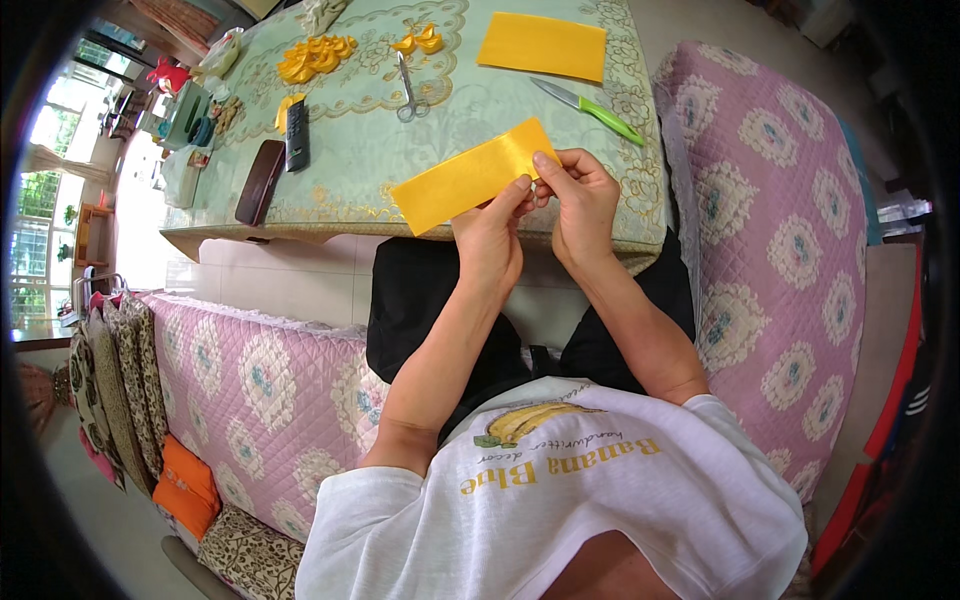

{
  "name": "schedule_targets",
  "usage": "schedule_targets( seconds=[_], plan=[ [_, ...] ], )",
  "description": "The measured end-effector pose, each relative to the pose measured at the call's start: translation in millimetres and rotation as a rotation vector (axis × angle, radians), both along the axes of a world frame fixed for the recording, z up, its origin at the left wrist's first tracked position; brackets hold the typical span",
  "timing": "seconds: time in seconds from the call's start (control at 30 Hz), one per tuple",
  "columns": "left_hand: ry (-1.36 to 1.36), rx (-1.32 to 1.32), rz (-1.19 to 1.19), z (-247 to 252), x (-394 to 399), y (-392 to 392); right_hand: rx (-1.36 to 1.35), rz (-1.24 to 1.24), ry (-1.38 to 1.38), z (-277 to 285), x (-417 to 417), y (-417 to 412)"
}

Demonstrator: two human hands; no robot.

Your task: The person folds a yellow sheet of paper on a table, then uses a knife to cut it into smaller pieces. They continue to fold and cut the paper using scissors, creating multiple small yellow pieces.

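Note:
Both my hands hold a long strip of shiny yellow paper (472, 176) above the near edge of the table. My left hand (491, 232) grips its lower edge, thumb on top. My right hand (581, 199) pinches the strip's right end between thumb and fingers. Beyond it lies a flat yellow sheet (541, 46), with a green-handled knife (596, 116) just below. Scissors (407, 90) rest on the tablecloth, their blades pointing away from me. Folded yellow paper pieces (315, 58) form a pile at the far left, and a few more folded pieces (420, 39) sit beyond the scissors.
On the table's left side are a black remote control (297, 136), a dark reddish case (260, 182), a small yellow piece (286, 112) and a tissue box (180, 176). A patterned tablecloth (360, 161) covers the table. Quilted pink seats (772, 187) flank me.

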State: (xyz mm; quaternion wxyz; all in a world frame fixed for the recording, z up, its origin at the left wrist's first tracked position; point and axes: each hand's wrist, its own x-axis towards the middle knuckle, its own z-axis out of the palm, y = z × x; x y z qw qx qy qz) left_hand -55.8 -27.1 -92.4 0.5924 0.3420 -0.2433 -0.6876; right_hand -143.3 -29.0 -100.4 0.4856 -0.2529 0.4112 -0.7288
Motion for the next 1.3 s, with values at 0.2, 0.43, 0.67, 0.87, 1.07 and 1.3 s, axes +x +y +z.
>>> schedule_targets(
  seconds=[0.2, 0.43, 0.67, 0.87, 1.07, 1.3],
  plan=[
    [-0.018, 0.017, 0.057, -6, 11, -6, 0.047, 0.134, -0.023, -6, 4, -7],
    [0.021, 0.034, 0.153, -15, 31, -20, 0.104, 0.274, -0.054, -8, 13, -22],
    [0.058, 0.076, 0.27, -28, 70, -44, 0.121, 0.31, 0.118, -32, 27, -79],
    [0.091, 0.049, 0.339, -32, 100, -62, 0.058, 0.334, 0.734, -57, 67, -168],
    [0.1, 0.043, 0.384, -27, 113, -74, -0.121, 0.184, 1.506, -76, 101, -215],
    [0.104, 0.048, 0.366, -34, 118, -80, 0.051, 0.273, 1.73, -71, 102, -230]
  ],
)
